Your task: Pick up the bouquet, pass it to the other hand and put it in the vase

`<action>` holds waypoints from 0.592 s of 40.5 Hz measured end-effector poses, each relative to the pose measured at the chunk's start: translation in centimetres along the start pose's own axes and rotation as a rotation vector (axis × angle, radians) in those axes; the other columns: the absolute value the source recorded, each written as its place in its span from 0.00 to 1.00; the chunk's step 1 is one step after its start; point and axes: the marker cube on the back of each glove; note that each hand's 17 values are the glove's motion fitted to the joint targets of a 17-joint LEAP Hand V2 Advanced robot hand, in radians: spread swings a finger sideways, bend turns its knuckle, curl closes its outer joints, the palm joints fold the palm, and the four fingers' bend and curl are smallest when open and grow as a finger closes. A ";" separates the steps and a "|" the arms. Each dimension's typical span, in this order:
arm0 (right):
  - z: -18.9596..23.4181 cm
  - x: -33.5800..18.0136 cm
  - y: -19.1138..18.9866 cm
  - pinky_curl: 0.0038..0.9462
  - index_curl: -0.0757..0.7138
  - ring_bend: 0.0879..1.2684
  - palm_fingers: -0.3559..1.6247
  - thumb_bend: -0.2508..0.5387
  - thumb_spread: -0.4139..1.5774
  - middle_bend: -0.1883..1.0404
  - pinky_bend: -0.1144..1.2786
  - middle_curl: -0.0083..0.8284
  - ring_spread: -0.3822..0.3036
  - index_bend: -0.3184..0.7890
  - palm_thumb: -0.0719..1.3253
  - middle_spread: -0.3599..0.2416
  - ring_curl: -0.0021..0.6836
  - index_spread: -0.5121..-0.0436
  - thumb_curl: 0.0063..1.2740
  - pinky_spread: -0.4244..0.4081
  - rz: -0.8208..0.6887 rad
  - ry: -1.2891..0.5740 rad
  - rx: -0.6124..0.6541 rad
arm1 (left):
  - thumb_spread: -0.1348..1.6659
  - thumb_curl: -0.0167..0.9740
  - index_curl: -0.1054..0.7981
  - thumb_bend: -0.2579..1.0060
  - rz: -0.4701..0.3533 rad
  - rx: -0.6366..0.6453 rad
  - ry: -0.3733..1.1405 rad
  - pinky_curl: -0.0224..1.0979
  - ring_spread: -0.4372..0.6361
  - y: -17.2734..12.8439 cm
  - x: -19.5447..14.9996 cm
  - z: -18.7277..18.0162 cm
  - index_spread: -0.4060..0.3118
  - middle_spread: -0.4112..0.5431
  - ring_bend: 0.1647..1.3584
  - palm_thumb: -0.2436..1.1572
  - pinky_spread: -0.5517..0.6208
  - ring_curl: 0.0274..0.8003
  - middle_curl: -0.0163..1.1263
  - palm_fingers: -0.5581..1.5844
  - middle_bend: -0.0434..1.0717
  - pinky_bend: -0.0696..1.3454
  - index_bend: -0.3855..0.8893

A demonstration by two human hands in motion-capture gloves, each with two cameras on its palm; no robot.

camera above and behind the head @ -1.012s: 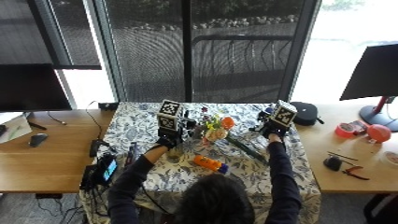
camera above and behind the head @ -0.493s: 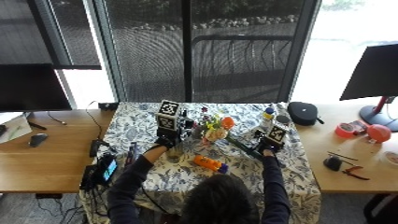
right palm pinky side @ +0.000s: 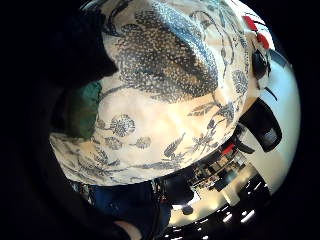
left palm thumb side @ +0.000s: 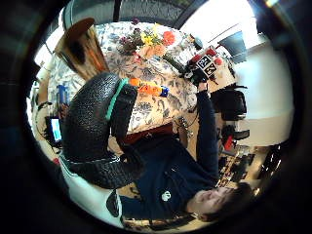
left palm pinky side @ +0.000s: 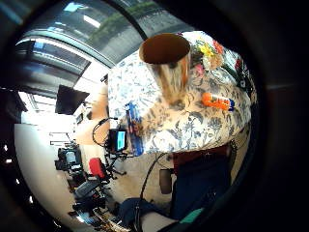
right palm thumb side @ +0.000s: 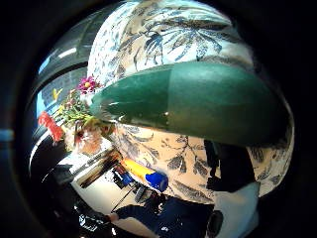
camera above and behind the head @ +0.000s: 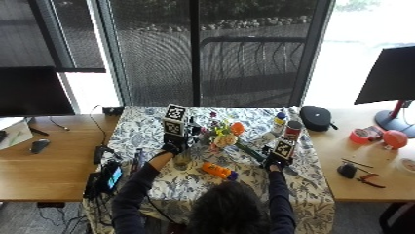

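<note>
The bouquet (camera above and behind the head: 223, 132) lies on the flowered tablecloth (camera above and behind the head: 311, 190), blooms toward the window, its green-wrapped stems (camera above and behind the head: 254, 152) pointing at my right hand (camera above and behind the head: 275, 163). That hand is down on the stem end. The green wrap (right palm thumb side: 188, 101) crosses the right thumb side palm view, and gloved fingers (right palm pinky side: 75, 50) curl over the green stems (right palm pinky side: 82, 110) on the cloth. The metal vase (camera above and behind the head: 181, 160) stands upright just in front of my left hand (camera above and behind the head: 170, 147). The vase (left palm pinky side: 166, 63) shows whole beside that palm. The left fingers (left palm thumb side: 95, 126) hang loosely curled and hold nothing.
An orange bottle with a blue cap (camera above and behind the head: 217, 170) lies between my hands. A small bottle (camera above and behind the head: 279, 122) and a can (camera above and behind the head: 293, 129) stand at the back right. A blue object (camera above and behind the head: 138, 160) lies at the table's left edge, with a phone on a mount (camera above and behind the head: 109, 176) beside it.
My right hand has dropped from above the table's right side down to the bouquet's stem end. The left hand stays beside the vase.
</note>
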 end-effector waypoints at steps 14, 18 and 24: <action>0.2 -1.2 -0.3 0.30 0.56 0.30 0.67 0.32 0.70 0.38 0.27 0.55 0.22 0.60 0.78 0.32 0.53 0.53 0.32 0.42 0.082 0.071 0.116 | 0.77 0.29 0.35 0.19 0.015 -0.003 0.012 0.33 0.76 0.0 0.1 0.3 0.58 0.79 0.44 0.39 0.76 0.32 0.29 0.25 0.20 0.46 0.40; -0.3 -1.7 0.7 0.32 0.60 0.28 0.72 0.34 0.73 0.38 0.25 0.56 0.21 0.61 0.81 0.29 0.55 0.54 0.32 0.38 0.103 0.128 0.104 | 0.77 0.29 0.35 0.19 0.008 -0.011 0.016 0.33 0.76 0.6 0.0 -0.4 0.58 0.79 0.44 0.39 0.76 0.32 0.29 0.25 0.20 0.46 0.40; -0.6 -1.8 0.7 0.36 0.62 0.41 0.85 0.30 0.75 0.51 0.29 0.64 0.21 0.47 0.79 0.25 0.64 0.54 0.30 0.25 0.098 0.126 0.116 | 0.77 0.29 0.35 0.19 -0.007 -0.015 0.022 0.33 0.76 0.8 -0.4 -0.6 0.58 0.79 0.44 0.39 0.76 0.32 0.28 0.25 0.20 0.46 0.40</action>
